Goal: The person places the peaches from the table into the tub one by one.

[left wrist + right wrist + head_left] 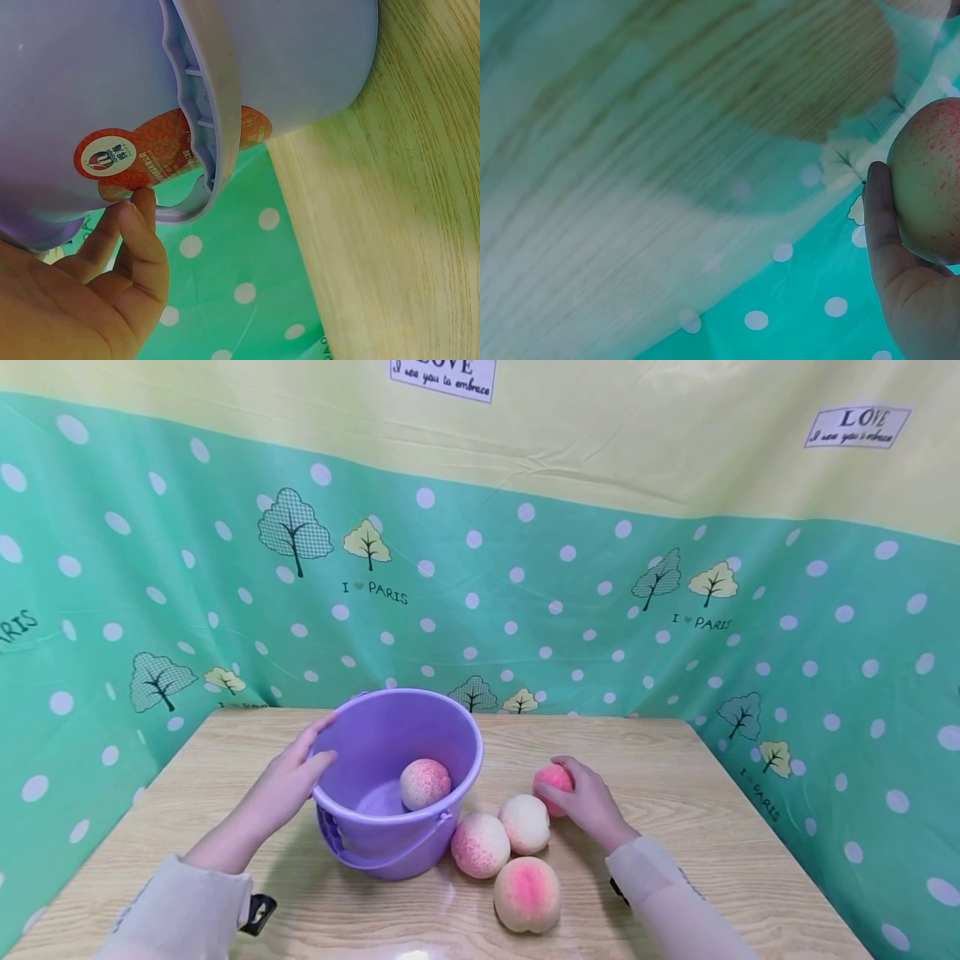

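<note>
A purple bucket [397, 847] stands on the table, its handle hanging down the front. My left hand [291, 777] grips the bucket's left rim. In the left wrist view the fingers [142, 240] of that hand are bent against the outer wall, close to a red label [150, 154]. To the right of the bucket, my right hand [588, 797] holds a pink peach [552, 787]; the right wrist view shows this peach [934, 180] with red speckles, a finger along its side. Another speckled peach [425, 783] lies inside the bucket.
Three more peaches sit close together between the bucket and my right hand: a speckled one [480, 846], a pale one [525, 823] and a pink-striped one [527, 895] nearest me. Behind the wooden table [645, 752] hangs a green and yellow cloth [555, 685].
</note>
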